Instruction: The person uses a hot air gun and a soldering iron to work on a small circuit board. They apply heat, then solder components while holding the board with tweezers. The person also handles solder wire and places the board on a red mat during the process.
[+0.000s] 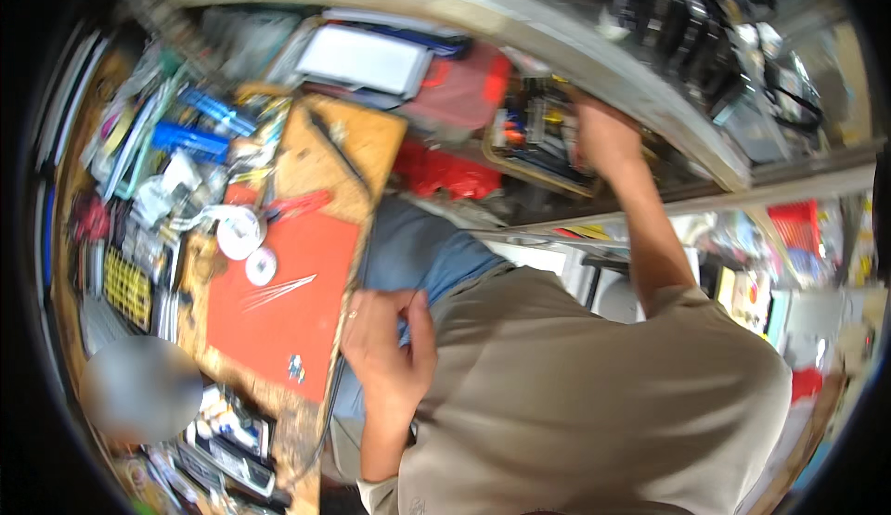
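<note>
At the edge of the wooden workbench (299,422) rests my left hand (385,343), its thumb standing apart from the bent fingers and nothing visible in it. Close beside that hand lies a red mat (302,329) with several thin, pale sticks (278,292) and a few tiny metallic parts (295,367) on it. My right arm stretches far out to a tray (538,170) packed with small tools and parts beneath a shelf. My right hand (603,135) is at the tray's right side; its fingers are hidden there, so any hold cannot be made out.
Two white spools (241,232) and red-handled pliers (299,203) lie at the mat's far edge. Packets, blue items and a yellow basket (127,288) crowd the bench's left. A thick shelf beam (594,46) crosses above my right hand. A white-topped flat case (362,58) sits at the back.
</note>
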